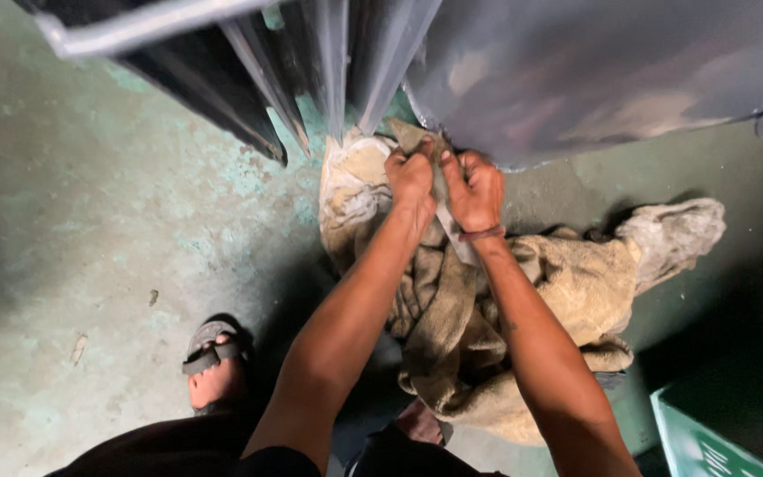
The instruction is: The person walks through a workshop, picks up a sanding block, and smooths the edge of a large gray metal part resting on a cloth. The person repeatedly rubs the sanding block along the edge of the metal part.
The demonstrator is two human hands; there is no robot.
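Your left hand [411,174] and right hand [474,190] sit side by side, almost touching, both fists curled tight on the top end of a strip of tan cloth [439,190]. The fingers of each are together and clamped on that fabric, knuckles toward the grey metal panel [611,71] just above them. The gripped strip runs lengthwise between your wrists, its long axis pointing from the panel's lower edge back toward your body, and its upper tip rises just past your fists. Lower down it merges into a larger heap of the same worn, stained cloth (you cannot tell where one piece ends and the other starts). That cloth heap [567,291] lies on the greenish concrete floor [90,221], spread wide under your right forearm, with a paler frayed end [673,234] reaching toward the floor's right side. Slanted metal bars [311,71] stand left of the panel. Your sandalled foot [214,371] rests on the floor at lower left.
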